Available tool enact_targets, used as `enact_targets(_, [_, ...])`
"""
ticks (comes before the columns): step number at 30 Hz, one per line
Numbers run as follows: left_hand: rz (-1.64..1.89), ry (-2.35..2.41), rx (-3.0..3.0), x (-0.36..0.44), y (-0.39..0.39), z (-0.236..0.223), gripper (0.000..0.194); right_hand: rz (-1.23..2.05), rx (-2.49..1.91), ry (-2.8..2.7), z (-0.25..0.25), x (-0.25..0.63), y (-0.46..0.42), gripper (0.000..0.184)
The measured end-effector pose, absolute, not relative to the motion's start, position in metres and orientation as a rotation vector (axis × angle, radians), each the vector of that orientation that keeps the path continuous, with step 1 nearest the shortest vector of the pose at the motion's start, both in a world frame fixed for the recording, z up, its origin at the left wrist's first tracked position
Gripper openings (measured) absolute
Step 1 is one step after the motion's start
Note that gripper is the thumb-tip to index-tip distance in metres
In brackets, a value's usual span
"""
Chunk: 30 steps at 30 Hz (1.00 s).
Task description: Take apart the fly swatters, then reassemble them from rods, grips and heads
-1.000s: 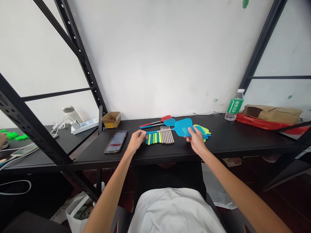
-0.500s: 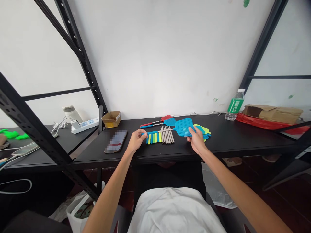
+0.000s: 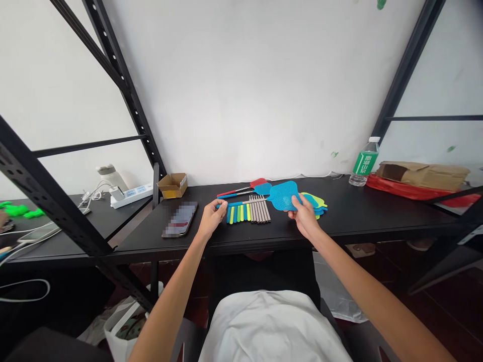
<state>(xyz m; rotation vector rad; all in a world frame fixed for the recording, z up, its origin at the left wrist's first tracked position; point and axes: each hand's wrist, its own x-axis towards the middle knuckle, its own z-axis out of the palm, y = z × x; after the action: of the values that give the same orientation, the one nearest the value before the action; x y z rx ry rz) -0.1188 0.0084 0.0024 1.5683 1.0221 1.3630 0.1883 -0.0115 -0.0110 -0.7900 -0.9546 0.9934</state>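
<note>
A blue fly swatter [image 3: 281,195] is held between both hands just above the black table [image 3: 354,221]. My left hand [image 3: 212,217] pinches the end of its blue handle. My right hand [image 3: 304,216] grips the lower edge of its mesh head. Under it lies a row of several handles [image 3: 247,212], blue and green grips on the left, grey metal rods on the right. Stacked mesh heads [image 3: 317,203], green and blue, lie behind my right hand. Two more swatters [image 3: 247,190], one red and one blue, rest further back.
A phone [image 3: 180,219] lies left of my left hand, a small cardboard box [image 3: 172,185] behind it. A green-labelled water bottle [image 3: 364,163] and a brown bag on red plastic [image 3: 422,177] stand at the right. A power strip [image 3: 130,195] sits on the left table beyond the rack post.
The blue swatter has risen slightly, its head tilted up a little. Both hands keep their grip and have barely shifted.
</note>
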Motion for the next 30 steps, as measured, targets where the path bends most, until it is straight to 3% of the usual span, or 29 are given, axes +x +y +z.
enact_targets(9, [1.335,1.052,1.425,-0.1193,0.0105,0.0017,0.059,0.991,-0.717,-0.973,-0.0108,0.1885,-0.0120,0.038])
enact_targets(30, [1.292,0.830,1.674,-0.1233,0.0059,0.0041,0.038,0.951,-0.842,-0.980,-0.0135,0.1902,-0.0100,0.041])
